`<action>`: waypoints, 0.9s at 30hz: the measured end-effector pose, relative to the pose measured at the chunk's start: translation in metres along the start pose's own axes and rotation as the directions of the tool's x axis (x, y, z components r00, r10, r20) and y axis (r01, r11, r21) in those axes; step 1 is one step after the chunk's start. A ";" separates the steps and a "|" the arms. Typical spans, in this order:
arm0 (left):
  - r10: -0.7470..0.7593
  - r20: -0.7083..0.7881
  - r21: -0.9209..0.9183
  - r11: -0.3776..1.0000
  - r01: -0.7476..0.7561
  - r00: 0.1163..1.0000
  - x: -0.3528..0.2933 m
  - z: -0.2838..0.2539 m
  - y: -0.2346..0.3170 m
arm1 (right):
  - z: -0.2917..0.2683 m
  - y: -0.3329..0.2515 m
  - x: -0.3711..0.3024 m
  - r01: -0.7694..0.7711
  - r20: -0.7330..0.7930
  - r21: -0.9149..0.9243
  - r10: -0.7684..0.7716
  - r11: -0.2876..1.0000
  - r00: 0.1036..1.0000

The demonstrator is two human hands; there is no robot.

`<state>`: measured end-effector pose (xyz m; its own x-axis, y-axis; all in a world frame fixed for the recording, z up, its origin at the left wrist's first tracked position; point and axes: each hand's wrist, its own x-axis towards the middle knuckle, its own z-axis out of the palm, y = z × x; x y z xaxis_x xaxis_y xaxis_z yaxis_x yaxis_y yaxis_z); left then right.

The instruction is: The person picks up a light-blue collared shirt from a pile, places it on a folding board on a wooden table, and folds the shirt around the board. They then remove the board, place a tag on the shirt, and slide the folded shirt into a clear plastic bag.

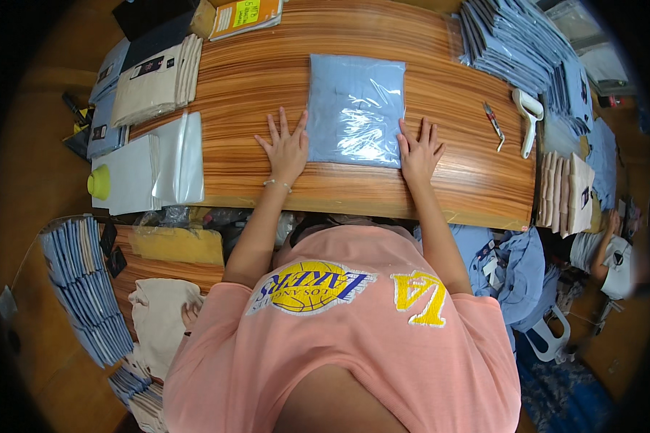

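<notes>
A folded light-blue garment in a clear plastic bag lies flat on the wood-grain table in front of me. Glare covers the middle of its shiny wrapping. My left hand rests palm down at the bag's left edge, fingers spread, a thin bracelet at the wrist. At the lower right edge, my right hand lies on the table with its fingers apart, the thumb side against the bag. Neither hand grips anything.
Stacks of bagged blue garments stand at the far right, near a lint roller and small thread snips. Bagged beige garments, clear plastic bags and white sheets lie at the left. Another person's arm shows far right.
</notes>
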<state>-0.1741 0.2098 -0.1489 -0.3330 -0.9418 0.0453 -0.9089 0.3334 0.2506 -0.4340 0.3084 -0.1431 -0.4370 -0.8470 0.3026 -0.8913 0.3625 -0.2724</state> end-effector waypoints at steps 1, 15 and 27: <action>0.000 0.076 -0.033 0.999 0.002 0.997 0.001 -0.005 -0.001 | 0.000 0.005 -0.003 -0.004 0.040 0.048 0.002 0.999 0.999; 0.402 -0.450 -0.163 0.841 -0.516 0.797 0.023 -0.058 0.022 | -0.052 -0.020 0.046 0.510 -0.289 0.190 -0.449 0.839 0.846; 0.001 -0.344 -0.176 0.982 -0.065 0.939 0.150 -0.079 0.065 | -0.050 -0.017 0.187 0.303 -0.024 0.246 -0.307 0.921 0.951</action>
<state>-0.2638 0.0866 -0.0497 -0.2270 -0.8987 0.3752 -0.8266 0.3815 0.4138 -0.5067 0.1636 -0.0362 -0.1451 -0.9078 0.3936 -0.9232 -0.0190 -0.3839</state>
